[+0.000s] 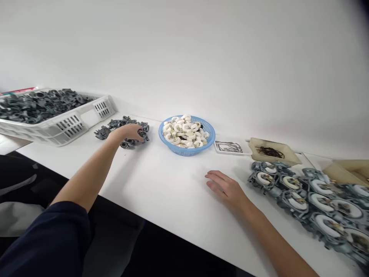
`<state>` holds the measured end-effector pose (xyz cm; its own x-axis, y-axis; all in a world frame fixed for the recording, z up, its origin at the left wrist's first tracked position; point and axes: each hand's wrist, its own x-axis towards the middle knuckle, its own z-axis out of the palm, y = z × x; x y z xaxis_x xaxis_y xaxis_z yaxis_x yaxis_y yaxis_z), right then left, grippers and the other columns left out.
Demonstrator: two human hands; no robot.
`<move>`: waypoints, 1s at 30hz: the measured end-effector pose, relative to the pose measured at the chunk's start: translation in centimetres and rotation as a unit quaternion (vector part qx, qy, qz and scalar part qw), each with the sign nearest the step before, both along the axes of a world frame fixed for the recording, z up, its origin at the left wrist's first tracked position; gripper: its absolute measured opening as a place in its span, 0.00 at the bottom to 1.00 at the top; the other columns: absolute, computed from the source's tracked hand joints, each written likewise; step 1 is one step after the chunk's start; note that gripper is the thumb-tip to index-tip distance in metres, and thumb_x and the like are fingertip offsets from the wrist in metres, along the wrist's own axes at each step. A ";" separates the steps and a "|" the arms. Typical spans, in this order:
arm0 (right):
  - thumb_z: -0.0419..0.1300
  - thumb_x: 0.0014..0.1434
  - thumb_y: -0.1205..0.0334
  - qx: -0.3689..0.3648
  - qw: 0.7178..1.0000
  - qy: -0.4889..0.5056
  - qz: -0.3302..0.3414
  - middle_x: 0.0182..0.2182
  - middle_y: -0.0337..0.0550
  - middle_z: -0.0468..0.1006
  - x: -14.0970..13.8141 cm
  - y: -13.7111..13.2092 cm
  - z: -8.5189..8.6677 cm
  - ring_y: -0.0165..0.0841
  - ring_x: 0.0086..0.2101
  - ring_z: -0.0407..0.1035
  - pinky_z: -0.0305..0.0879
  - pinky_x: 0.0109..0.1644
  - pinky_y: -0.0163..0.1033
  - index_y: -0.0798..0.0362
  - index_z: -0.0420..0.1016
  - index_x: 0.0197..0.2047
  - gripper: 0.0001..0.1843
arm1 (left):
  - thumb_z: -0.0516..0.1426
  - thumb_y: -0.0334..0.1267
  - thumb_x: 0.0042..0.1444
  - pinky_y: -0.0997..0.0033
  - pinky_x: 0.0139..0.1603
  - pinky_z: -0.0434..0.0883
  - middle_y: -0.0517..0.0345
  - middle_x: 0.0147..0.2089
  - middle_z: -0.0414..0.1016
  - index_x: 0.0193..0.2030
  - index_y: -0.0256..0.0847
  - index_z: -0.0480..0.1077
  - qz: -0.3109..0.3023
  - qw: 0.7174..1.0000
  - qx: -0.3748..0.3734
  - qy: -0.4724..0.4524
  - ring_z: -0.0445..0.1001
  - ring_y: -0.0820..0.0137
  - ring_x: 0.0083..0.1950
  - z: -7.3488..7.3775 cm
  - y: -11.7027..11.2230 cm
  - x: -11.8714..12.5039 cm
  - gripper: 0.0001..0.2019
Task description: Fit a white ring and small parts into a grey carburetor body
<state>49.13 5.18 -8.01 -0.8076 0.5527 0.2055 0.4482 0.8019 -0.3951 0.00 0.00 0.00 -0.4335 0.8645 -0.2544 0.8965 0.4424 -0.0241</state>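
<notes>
My left hand [128, 132] reaches out to a small heap of dark grey plastic housings [115, 125] on the white table [161, 184]; its fingers curl onto one of the housings at the heap's right side. My right hand [226, 188] lies flat on the table with fingers stretched out, holding nothing, just left of a row of assembled grey housings with white rings [311, 196]. A blue basket [209, 140] full of white rings sits between the two hands, farther back.
A white crate [62, 127] full of grey housings stands at the far left. A small white tray of thin wire springs [229, 147] and a beige tray with dark parts [272, 152] lie behind my right hand. Another beige tray [348, 171] is at the right edge.
</notes>
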 end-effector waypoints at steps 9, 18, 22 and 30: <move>0.50 0.73 0.50 -0.007 1.000 0.005 0.011 0.57 0.45 0.78 -0.1 -0.3 0.3 0.42 0.54 0.76 0.77 0.54 0.46 0.45 0.78 0.54 0.19 | 0.64 0.56 0.45 0.56 0.54 0.67 0.41 0.53 0.79 0.53 0.40 0.77 -0.038 0.998 0.044 0.027 0.75 0.45 0.54 0.1 -0.1 1.6 0.31; 0.51 0.73 0.50 -0.003 1.000 0.003 0.000 0.57 0.43 0.78 -0.2 -0.1 -0.2 0.42 0.55 0.75 0.76 0.55 0.48 0.44 0.79 0.54 0.17 | 0.59 0.51 0.54 0.57 0.54 0.68 0.48 0.53 0.73 0.56 0.39 0.71 -0.089 0.966 0.242 0.033 0.73 0.54 0.51 3.6 -6.0 7.1 0.26; 0.51 0.73 0.50 -0.005 1.000 0.000 0.002 0.57 0.44 0.78 -0.3 -0.1 -0.1 0.43 0.55 0.75 0.76 0.55 0.48 0.44 0.78 0.54 0.17 | 0.58 0.47 0.55 0.63 0.52 0.68 0.53 0.49 0.72 0.55 0.36 0.71 -0.166 0.937 0.306 -0.031 0.73 0.61 0.48 6.0 -8.4 11.0 0.24; 0.54 0.71 0.46 -0.182 0.973 0.135 -0.033 0.52 0.48 0.79 -0.4 -0.2 0.2 0.38 0.44 0.78 0.76 0.52 0.48 0.46 0.72 0.60 0.21 | 0.62 0.44 0.50 0.67 0.36 0.69 0.52 0.50 0.73 0.55 0.42 0.72 -0.352 0.886 0.241 -0.180 0.75 0.64 0.39 0.9 -5.9 22.2 0.24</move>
